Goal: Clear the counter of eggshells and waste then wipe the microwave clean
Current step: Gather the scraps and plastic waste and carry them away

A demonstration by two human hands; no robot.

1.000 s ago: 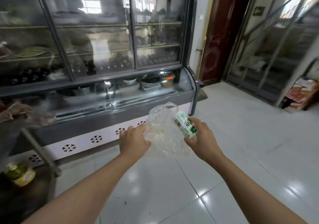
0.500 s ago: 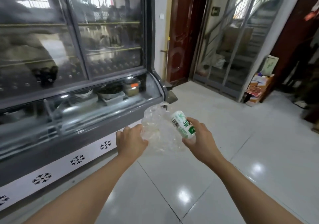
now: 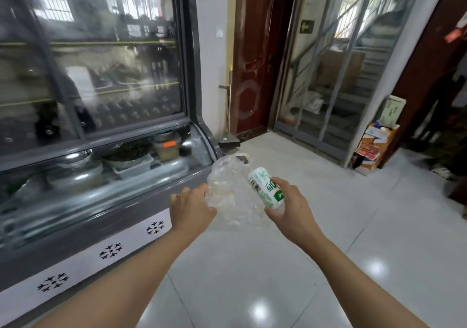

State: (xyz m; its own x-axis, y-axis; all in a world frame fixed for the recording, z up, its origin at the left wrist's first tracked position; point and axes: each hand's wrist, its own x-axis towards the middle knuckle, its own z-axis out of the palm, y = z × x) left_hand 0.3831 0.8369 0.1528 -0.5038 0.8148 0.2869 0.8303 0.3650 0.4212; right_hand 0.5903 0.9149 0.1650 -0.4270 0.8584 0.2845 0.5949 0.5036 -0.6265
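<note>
**Waste carried past the display fridge**

The left hand (image 3: 192, 207) grips a crumpled clear plastic bag (image 3: 231, 196); the right hand (image 3: 288, 207) curls around a small white-and-green bottle (image 3: 265, 187), touching the bag. Both hover over the tiled floor (image 3: 290, 264), the display fridge (image 3: 101, 150) at left. The slack bag could slip and spill on the glossy tiles.

The white bottle (image 3: 265, 187) gripped in the right hand (image 3: 290, 207) carries a green-printed label with a black barcode along its left edge; its large green characters are too blurred to read. On the white base panel of the display fridge (image 3: 83, 259) at near left stand 3 black snowflake symbols in a row. Far right of centre, a small dark sign (image 3: 306, 26) on the wall bears a pale arrow-like mark, illegible. The print on the cartons (image 3: 376, 140) at far right cannot be read.
</note>
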